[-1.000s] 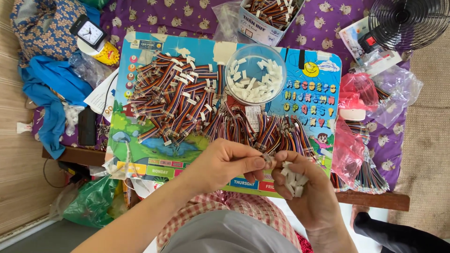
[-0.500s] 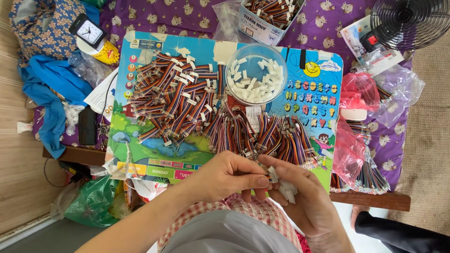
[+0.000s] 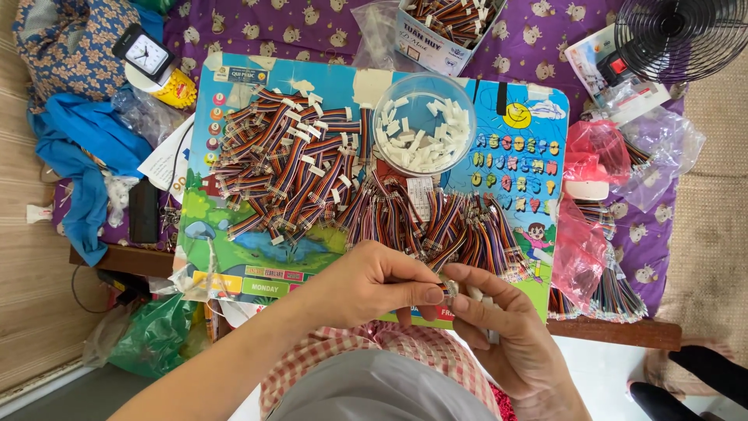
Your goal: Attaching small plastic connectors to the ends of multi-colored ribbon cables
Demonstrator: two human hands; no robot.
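Since a second ago the two hands have drawn closer together and risen a little toward the near edge of the board, and the loose white pieces that lay open in the right palm are now mostly tucked out of sight. The left hand [image 3: 370, 284] is pinched shut, thumb against forefinger, on a short multicoloured ribbon cable end [image 3: 446, 287] right at the fingertips. The right hand [image 3: 506, 331] meets it there, its thumb and forefinger closed on a small white plastic connector housing [image 3: 475, 292], the other fingers curled loosely; whether more housings lie in that palm I cannot tell. The joint between the two pieces is too small to make out.

Just beyond the hands lies a row of bundled rainbow-striped wire harnesses [image 3: 460, 226], and further left a larger heap of finished striped cables with white plugs [image 3: 288, 168], all on a bright children's alphabet play board [image 3: 522, 117] laid on the table. A clear round plastic bowl of white housings [image 3: 425, 132] stands at the far middle.

To seat it well, I would judge the pinch should stay close to the wire tip, the plug square to the housing mouth, pressed straight without bending the strands
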